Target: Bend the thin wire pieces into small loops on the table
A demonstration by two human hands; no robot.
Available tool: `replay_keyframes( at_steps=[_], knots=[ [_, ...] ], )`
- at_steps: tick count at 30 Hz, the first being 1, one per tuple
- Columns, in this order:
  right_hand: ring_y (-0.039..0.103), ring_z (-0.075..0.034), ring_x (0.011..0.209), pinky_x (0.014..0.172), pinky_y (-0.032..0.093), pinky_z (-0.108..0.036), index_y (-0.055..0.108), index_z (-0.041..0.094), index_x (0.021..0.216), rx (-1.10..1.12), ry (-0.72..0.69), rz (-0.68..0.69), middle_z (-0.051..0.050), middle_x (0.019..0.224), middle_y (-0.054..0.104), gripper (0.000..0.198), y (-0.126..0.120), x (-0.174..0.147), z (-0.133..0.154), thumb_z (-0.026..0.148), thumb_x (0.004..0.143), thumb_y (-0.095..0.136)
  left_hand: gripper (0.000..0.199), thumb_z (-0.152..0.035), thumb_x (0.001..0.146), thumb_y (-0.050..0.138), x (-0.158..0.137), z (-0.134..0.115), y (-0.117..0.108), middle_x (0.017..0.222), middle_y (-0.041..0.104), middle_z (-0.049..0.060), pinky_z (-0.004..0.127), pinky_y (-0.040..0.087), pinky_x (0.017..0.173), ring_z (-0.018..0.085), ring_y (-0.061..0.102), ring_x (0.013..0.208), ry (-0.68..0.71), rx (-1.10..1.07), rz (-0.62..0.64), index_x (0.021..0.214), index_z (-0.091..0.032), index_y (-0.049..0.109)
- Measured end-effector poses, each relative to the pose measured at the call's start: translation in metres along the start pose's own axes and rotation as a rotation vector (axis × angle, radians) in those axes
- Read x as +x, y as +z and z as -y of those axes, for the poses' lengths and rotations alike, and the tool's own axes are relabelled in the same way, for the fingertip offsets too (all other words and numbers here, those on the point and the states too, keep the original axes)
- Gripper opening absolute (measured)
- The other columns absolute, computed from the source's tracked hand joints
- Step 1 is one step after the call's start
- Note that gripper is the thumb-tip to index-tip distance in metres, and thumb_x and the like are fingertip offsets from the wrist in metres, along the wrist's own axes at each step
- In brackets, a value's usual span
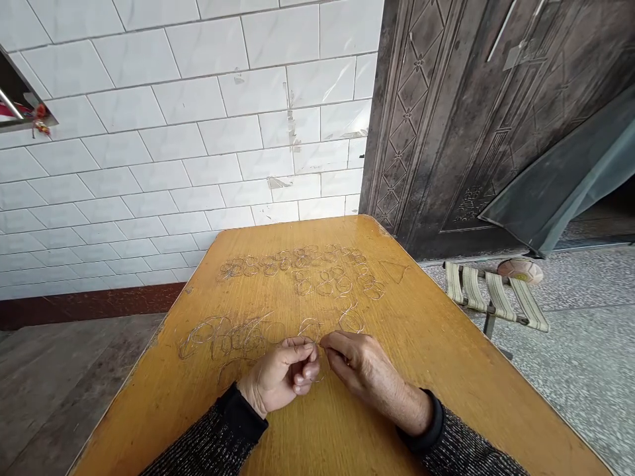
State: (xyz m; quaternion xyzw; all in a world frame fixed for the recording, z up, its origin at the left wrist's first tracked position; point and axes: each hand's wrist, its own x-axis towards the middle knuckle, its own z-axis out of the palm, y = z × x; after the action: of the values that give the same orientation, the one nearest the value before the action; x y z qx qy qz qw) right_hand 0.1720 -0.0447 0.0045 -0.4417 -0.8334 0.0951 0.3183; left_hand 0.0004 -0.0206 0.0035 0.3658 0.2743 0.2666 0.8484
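My left hand [285, 375] is closed in a pinch, thumb against forefinger, over the near middle of the wooden table [407, 396]. Close beside it, my right hand [370, 371] pinches too, its fingertips almost meeting the left ones. A thin wire [319, 344] runs between the two pinches; its ends are hidden in the fingers. Just beyond the fingertips shows a wire loop [309, 320], and whether it belongs to the held wire I cannot tell. Another wire ring [351, 322] with crossed ends lies past my right hand.
Loose wire loops [203, 330] lie in a heap left of my hands. Rows of twisted wire rings [270, 264] spread across the far table. A tiled wall [208, 145] stands behind, a dark door [461, 132] at right, and a striped folding stool [496, 294] beside the table.
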Motion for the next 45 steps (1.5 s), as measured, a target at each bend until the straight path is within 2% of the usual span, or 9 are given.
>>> replay_keyframes(
  at_steps=[6,10,13,19,24,29,34,41,45],
  knots=[
    [0.046,-0.01,0.05,0.049,0.025,-0.022,0.05,0.018,0.066,-0.092,0.035,-0.001,0.0,0.059,0.053,0.02,-0.001,0.001,-0.001,0.012,0.081,0.039,0.028,-0.042,0.077,0.055,0.0,0.003,0.008,0.058,0.053,-0.002,0.018,0.03,0.039,0.005,0.04,0.04,0.222,0.535,-0.28,0.069,-0.014,0.054],
    [0.048,-0.01,0.052,0.049,0.026,-0.022,0.053,0.017,0.068,-0.122,0.046,0.003,0.0,0.061,0.056,0.02,0.001,0.001,-0.002,0.013,0.082,0.04,0.031,-0.045,0.077,0.052,-0.001,0.004,0.012,0.058,0.052,-0.003,0.019,0.033,0.04,0.006,0.042,0.043,0.249,0.702,-0.341,0.076,-0.014,0.057],
    [0.051,-0.011,0.054,0.05,0.027,-0.022,0.056,0.018,0.071,-0.136,0.046,0.009,-0.001,0.063,0.057,0.021,0.0,0.0,-0.001,0.015,0.084,0.04,0.034,-0.046,0.078,0.049,-0.002,0.004,0.013,0.058,0.052,-0.002,0.019,0.033,0.04,0.006,0.042,0.042,0.269,0.734,-0.347,0.069,-0.014,0.055],
    [0.054,-0.012,0.059,0.054,0.034,-0.023,0.061,0.017,0.078,-0.045,0.036,0.048,-0.004,0.069,0.06,0.025,-0.001,0.0,0.0,0.016,0.086,0.037,0.03,-0.037,0.08,0.048,-0.001,0.002,0.013,0.053,0.051,-0.002,0.018,0.031,0.039,0.006,0.04,0.04,0.312,0.71,-0.343,0.062,-0.014,0.053],
    [0.052,-0.012,0.057,0.054,0.039,-0.024,0.055,0.017,0.101,0.475,0.252,-0.016,-0.001,0.065,0.057,0.023,0.008,0.003,-0.002,0.028,0.083,0.047,0.024,-0.034,0.078,0.051,0.001,0.002,0.012,0.054,0.054,0.0,0.019,0.036,0.04,0.007,0.045,0.04,0.407,0.568,-0.442,0.069,-0.013,0.058],
    [0.048,-0.009,0.055,0.052,0.039,-0.022,0.055,0.016,0.086,0.952,0.372,0.083,0.001,0.064,0.053,0.022,0.014,0.007,0.001,0.036,0.078,0.054,0.023,-0.033,0.076,0.052,0.001,0.003,0.011,0.054,0.055,-0.001,0.02,0.036,0.04,0.007,0.046,0.039,0.445,0.481,-0.449,0.07,-0.013,0.06],
    [0.047,-0.008,0.055,0.05,0.038,-0.02,0.057,0.015,0.072,1.08,0.398,0.12,0.0,0.064,0.053,0.024,0.01,0.008,0.009,0.038,0.078,0.053,0.021,-0.031,0.073,0.055,0.003,0.005,0.01,0.049,0.053,-0.002,0.019,0.032,0.038,0.006,0.043,0.038,0.423,0.288,-0.421,0.064,-0.013,0.059],
    [0.051,-0.007,0.054,0.049,0.042,-0.019,0.063,0.015,0.075,1.318,0.535,0.189,0.0,0.067,0.055,0.024,0.005,0.008,0.004,0.039,0.07,0.063,0.016,-0.027,0.068,0.06,0.005,0.003,0.008,0.048,0.053,-0.001,0.017,0.025,0.035,0.005,0.041,0.037,0.291,0.041,-0.38,0.06,-0.013,0.056],
    [0.055,-0.007,0.054,0.048,0.043,-0.018,0.064,0.016,0.08,1.307,0.559,0.197,0.0,0.067,0.057,0.028,0.009,0.007,-0.001,0.04,0.067,0.066,0.018,-0.029,0.07,0.059,0.004,0.002,0.004,0.049,0.052,-0.002,0.017,0.025,0.036,0.004,0.04,0.036,0.28,0.09,-0.345,0.062,-0.013,0.056]
  ],
)
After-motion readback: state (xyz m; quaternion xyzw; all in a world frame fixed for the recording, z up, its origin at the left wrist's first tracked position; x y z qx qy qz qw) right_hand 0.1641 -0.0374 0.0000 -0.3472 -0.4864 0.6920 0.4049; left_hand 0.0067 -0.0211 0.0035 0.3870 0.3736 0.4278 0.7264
